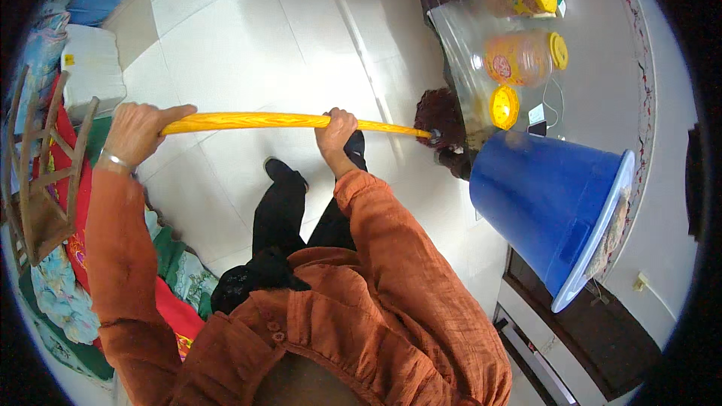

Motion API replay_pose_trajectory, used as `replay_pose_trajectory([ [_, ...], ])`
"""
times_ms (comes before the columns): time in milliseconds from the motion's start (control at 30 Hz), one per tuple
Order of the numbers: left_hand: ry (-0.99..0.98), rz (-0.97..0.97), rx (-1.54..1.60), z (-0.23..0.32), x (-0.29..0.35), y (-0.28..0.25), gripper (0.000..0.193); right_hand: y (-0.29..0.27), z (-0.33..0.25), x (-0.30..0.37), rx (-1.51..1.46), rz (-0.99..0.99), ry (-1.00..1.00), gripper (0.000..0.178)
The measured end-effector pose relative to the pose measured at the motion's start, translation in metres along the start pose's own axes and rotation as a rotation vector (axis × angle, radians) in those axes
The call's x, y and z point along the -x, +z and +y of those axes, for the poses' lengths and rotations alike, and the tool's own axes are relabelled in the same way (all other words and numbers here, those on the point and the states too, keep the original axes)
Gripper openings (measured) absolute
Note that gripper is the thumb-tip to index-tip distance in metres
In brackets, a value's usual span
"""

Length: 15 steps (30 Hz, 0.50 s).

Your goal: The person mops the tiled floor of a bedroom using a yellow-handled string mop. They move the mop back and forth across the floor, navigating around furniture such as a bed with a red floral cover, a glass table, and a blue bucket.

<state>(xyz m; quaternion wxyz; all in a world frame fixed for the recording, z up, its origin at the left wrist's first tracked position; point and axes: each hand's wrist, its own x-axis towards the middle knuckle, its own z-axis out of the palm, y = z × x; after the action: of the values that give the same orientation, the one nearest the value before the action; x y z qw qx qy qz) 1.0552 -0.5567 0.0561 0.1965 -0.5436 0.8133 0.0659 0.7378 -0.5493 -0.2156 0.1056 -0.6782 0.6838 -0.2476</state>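
A mop with a yellow wood-grain handle (pixel 256 120) stretches across the view, its shaggy dark red head (pixel 439 111) down on the pale floor at the right. My left hand (pixel 134 134) is closed around the handle's top end, thumb laid along it. Farther down the shaft, my right hand (pixel 335 134) wraps around it with the fingers curled. The mop head lies by the foot of a plastic-covered table, close to a big blue bucket (pixel 541 199).
Clear jars (pixel 519 59) with yellow lids, a loose yellow lid (pixel 505 107) and a phone (pixel 537 128) rest on the table. At the left are a wooden chair (pixel 45 173), a white box (pixel 92 68) and red and green cloths. My feet stand on the tiled floor (pixel 226 37).
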Motion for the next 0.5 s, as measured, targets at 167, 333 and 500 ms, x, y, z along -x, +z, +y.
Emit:
replay_pose_trajectory([
  [167, -0.116, 0.138, 0.043, -0.021, 0.082, -0.03, 0.042, 0.004, -0.063, 0.013, -0.108, -0.044, -0.036, 0.013],
  [333, -0.165, 0.194, 0.1, -0.007, 0.144, -0.053, 0.036, 0.008, -0.102, 0.022, -0.19, -0.03, -0.118, 0.01],
  [500, -0.379, 0.229, 0.251, 0.027, 0.212, -0.056, 0.036, -0.001, -0.137, 0.027, -0.341, -0.094, -0.247, 0.01],
])
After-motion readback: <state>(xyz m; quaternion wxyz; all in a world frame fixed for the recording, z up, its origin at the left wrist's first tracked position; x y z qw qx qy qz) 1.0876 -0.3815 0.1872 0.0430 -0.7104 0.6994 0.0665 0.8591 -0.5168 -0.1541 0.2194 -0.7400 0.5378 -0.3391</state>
